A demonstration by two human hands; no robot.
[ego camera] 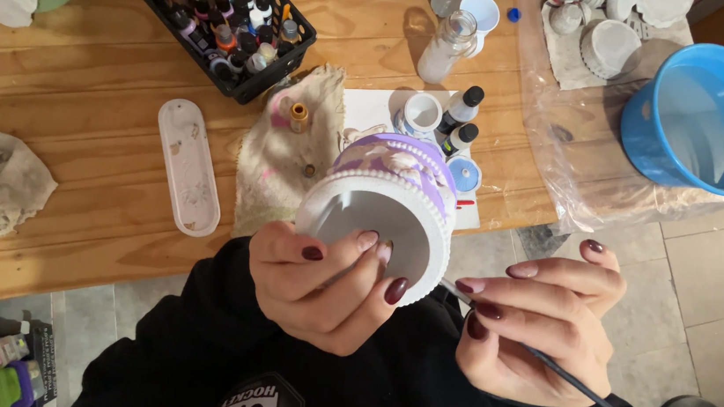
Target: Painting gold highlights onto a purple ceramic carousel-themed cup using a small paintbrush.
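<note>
My left hand (319, 283) grips a round white plaster pot (398, 200) partly painted purple, tilted so its flat base faces me. Fingers of that hand wrap over the base's lower rim. My right hand (545, 323) holds a thin dark paintbrush (591, 395) just right of the pot; the handle runs down to the lower right and the tip sits by the pot's lower right edge. Both hands are above my lap, in front of the wooden table's edge (108, 268).
On the table sit a black basket of small paint bottles (221, 17), a white oblong palette tray (189, 165), a stained rag (282, 156), paint bottles on white paper (461, 120), a glass jar (446, 48) and a blue bucket (706, 117) on plastic sheeting with white plaster pieces (608, 41).
</note>
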